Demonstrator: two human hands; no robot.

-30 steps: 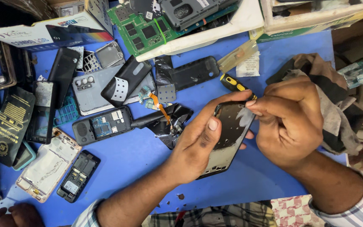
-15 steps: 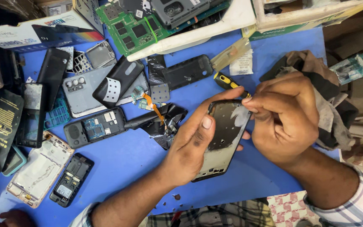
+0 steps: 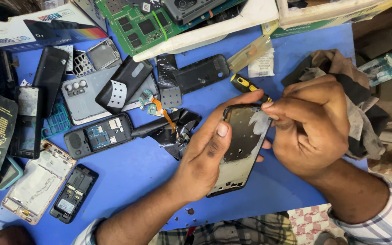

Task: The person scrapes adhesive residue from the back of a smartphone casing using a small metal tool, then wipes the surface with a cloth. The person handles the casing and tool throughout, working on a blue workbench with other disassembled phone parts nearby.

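My left hand (image 3: pixel 205 159) grips a stripped phone frame (image 3: pixel 239 149), dark-edged with a grey metal inner plate, held tilted above the blue table (image 3: pixel 141 168). The thumb lies across its left edge. My right hand (image 3: pixel 311 129) is curled at the frame's upper right corner, fingertips pinching a thin whitish film or sticker there. A yellow-and-black screwdriver (image 3: pixel 246 85) lies on the table just behind the frame, partly hidden by the fingers.
Phone parts crowd the left: back covers, a small open keypad phone (image 3: pixel 100 134), a pale frame (image 3: pixel 37 181), a dark handset (image 3: pixel 73 193). A green circuit board (image 3: pixel 134 25) lies at the top. A crumpled cloth (image 3: pixel 355 104) sits to the right.
The view has shifted slightly, so the table items sit a little lower left. Both hands stay on the phone frame, the right fingers still working at its top corner.
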